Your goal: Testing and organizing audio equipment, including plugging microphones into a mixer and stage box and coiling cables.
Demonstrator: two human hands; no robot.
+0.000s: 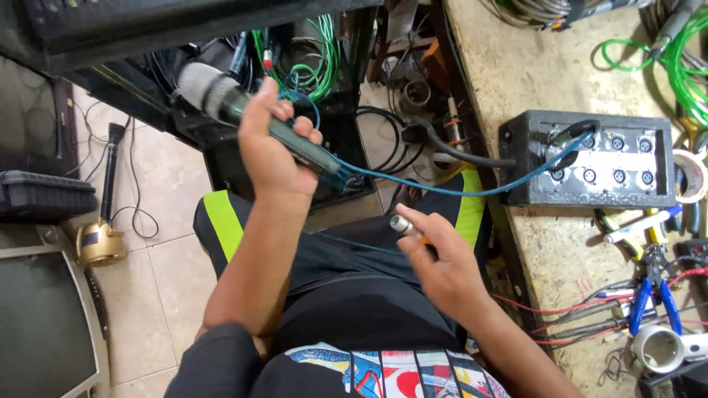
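My left hand [269,151] grips a dark green microphone [221,99] with a grey mesh head that points up and left. A blue cable [442,191] runs from the microphone's base to a black connector box [590,158] on the workbench at right. My right hand [442,265] holds a small silver plug [402,223] with an orange band, over my lap. Both hands are above my black shorts, which have yellow-green stripes.
The workbench [531,81] at right carries blue-handled pliers [653,291], red wires, tape rolls [689,175] and green cables [682,66]. A black rack with green wiring [317,66] stands ahead. On the tiled floor at left lie another microphone [110,173], a gold object [99,243] and a monitor [44,324].
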